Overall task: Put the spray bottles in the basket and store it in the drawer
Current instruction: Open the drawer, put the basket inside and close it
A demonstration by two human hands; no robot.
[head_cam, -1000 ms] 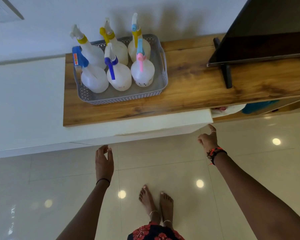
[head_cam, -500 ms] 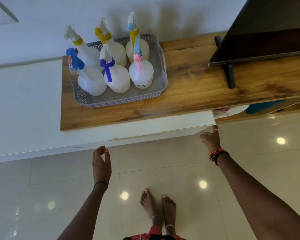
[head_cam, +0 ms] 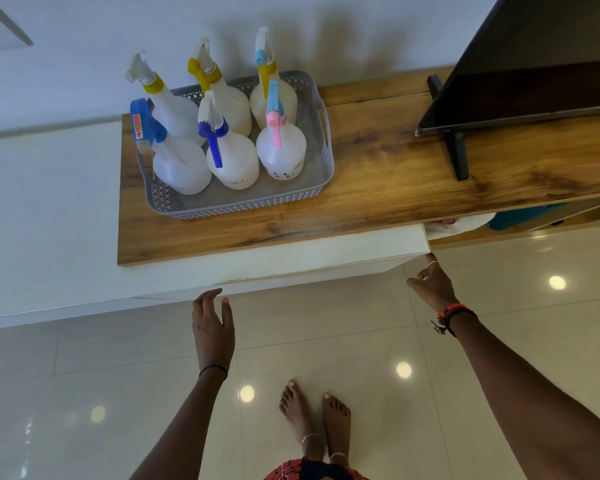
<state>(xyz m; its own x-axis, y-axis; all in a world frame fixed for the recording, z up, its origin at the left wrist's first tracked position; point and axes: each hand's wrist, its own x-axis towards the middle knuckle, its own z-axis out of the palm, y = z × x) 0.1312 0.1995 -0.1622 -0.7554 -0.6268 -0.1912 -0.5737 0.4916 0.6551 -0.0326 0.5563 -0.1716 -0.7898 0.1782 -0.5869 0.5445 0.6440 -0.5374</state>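
A grey perforated basket [head_cam: 321, 174] stands on the left end of a wooden cabinet top [head_cam: 388, 181]. Several white spray bottles [head_cam: 232, 161] with blue, yellow and pink triggers stand upright inside it. Below the top runs a white drawer front [head_cam: 291, 258]. My left hand [head_cam: 212, 327] is open, fingertips just under the drawer front's lower edge. My right hand [head_cam: 432, 284] reaches up, a finger touching the drawer front's lower right corner. Neither hand holds anything.
A dark TV screen [head_cam: 534, 64] on a black stand foot [head_cam: 456, 154] occupies the right of the cabinet top. An open shelf at right holds a teal item [head_cam: 520, 216] and a white bag [head_cam: 465, 225]. Glossy tiled floor and my bare feet [head_cam: 316, 417] lie below.
Both hands have risen toward the drawer front: the left hand's fingertips now reach its lower edge and the right hand's finger now touches its right corner.
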